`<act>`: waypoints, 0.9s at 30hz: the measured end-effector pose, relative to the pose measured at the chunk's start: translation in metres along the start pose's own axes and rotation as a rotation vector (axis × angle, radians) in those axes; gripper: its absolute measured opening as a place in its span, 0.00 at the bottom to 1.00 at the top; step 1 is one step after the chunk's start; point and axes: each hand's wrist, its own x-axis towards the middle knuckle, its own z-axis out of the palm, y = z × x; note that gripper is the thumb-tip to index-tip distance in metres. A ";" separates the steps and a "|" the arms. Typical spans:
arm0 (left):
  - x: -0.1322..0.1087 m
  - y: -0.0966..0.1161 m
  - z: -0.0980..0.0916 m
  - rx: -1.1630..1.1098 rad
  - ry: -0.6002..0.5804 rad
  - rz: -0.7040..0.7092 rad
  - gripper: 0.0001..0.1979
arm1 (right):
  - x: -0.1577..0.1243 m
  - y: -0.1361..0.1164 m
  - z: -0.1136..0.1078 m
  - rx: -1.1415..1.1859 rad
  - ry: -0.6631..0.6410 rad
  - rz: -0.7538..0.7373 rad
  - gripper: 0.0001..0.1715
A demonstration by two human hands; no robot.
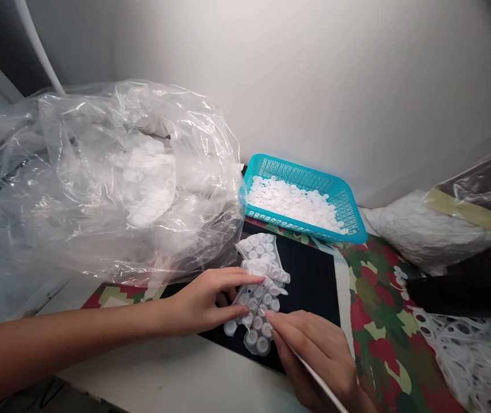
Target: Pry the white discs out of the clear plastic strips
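so the left hand [217, 301] has its fingers [245, 279] spread over a bunch of white round pieces [259, 292] on the black mat [310, 275], while the right hand [325, 355] has its fingers pinching a thin white stick [316, 376], teal basket [359, 228] just behind the mat

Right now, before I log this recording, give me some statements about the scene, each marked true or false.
1. The left hand is on the cluster of round white pieces. True.
2. The basket is red. False: it is turquoise.
3. The right hand is inside the basket. False: it is beside the cluster, gripping a thin white stick.
4. The cluster lies over a black mat. True.
5. The basket holds bottles. False: it holds small white discs.
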 end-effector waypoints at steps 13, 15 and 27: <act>0.000 0.000 0.000 -0.018 0.010 -0.009 0.25 | -0.003 0.006 0.001 -0.042 -0.023 0.016 0.21; 0.000 0.000 0.000 -0.017 0.010 -0.010 0.25 | -0.004 0.006 0.002 -0.060 -0.021 0.014 0.20; -0.002 0.008 0.000 -0.057 -0.024 -0.026 0.26 | -0.002 0.005 0.006 -0.068 -0.018 0.062 0.18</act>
